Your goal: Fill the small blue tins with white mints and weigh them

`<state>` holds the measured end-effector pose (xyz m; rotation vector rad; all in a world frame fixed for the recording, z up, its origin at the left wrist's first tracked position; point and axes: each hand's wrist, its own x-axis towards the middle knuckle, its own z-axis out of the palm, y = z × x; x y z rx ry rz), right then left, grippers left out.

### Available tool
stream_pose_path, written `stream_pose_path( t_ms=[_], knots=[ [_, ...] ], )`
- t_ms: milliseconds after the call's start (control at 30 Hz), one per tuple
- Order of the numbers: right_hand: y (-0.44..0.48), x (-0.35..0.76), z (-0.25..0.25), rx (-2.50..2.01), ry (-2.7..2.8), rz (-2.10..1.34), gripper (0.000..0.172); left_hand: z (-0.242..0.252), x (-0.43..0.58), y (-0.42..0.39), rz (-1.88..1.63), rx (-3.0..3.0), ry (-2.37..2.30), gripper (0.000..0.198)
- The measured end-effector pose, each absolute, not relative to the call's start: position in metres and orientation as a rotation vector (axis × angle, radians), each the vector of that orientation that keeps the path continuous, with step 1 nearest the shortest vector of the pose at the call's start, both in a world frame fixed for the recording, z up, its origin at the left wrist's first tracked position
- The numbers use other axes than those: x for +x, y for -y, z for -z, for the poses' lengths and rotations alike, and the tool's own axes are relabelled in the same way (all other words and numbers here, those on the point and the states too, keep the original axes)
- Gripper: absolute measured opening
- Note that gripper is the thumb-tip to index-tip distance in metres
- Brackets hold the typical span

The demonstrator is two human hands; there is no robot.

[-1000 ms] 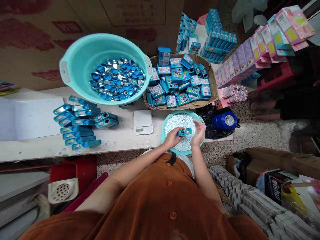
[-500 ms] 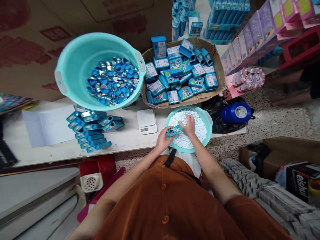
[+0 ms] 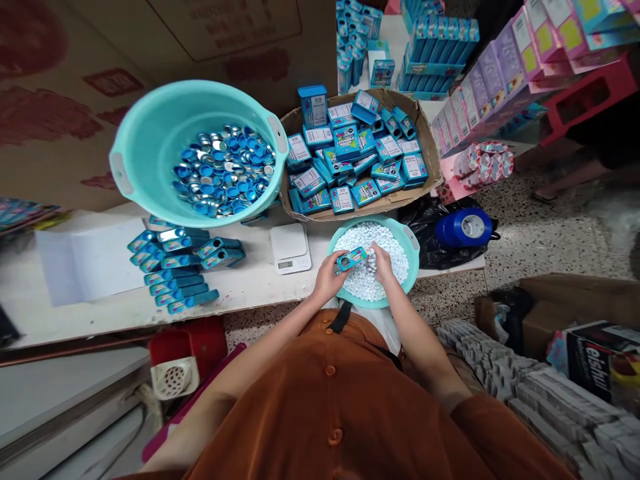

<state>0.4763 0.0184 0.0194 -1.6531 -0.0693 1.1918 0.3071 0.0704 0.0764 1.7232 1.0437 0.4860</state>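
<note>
My left hand [image 3: 330, 275] is closed around a small blue tin [image 3: 351, 259], held over a teal bowl [image 3: 411, 257] heaped with small white candies [image 3: 395, 257]. My right hand [image 3: 383, 263] rests on the candies just right of the tin, fingers curled into the pile; whether it holds any is hidden. The bowl sits at the near edge of a white table [image 3: 240, 283].
A big teal basin [image 3: 150, 143] of blue and silver lids stands at the back left. A cardboard tray [image 3: 430, 157] of blue tins is behind the bowl. Rows of blue tins [image 3: 180, 270], a small white scale [image 3: 289, 247], blue tape roll [image 3: 463, 228], stacked boxes right.
My right hand dropped from beside the tin into the candies. The view shifted a little; my left hand keeps the tin over the bowl.
</note>
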Motion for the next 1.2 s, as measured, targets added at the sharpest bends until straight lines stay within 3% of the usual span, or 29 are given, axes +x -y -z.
stream_pose_path(
  t_ms=[133, 333, 533, 967, 1200],
  knots=[
    [-0.020, 0.486, -0.055, -1.148, -0.309, -1.340, 0.028, -0.074, 0.309, -0.067, -0.470, 1.752, -1.026, 0.040],
    [-0.015, 0.488, -0.105, -0.851, -0.330, -1.156, 0.018, -0.076, 0.319, -0.065, -0.446, 1.911, -0.923, 0.048],
    [-0.016, 0.467, -0.125, -0.934, -0.226, -1.022, 0.027, -0.087, 0.335, -0.057, -0.377, 2.048, -0.718, 0.061],
    [-0.015, 0.453, -0.136, -1.140, -0.027, -0.815, 0.036, -0.090, 0.345, -0.050, -0.288, 2.016, -0.728, 0.056],
    [-0.016, 0.450, -0.136, -1.206, -0.055, -0.799, 0.023, -0.083, 0.346, -0.047, -0.329, 1.951, -0.782, 0.051]
  ],
)
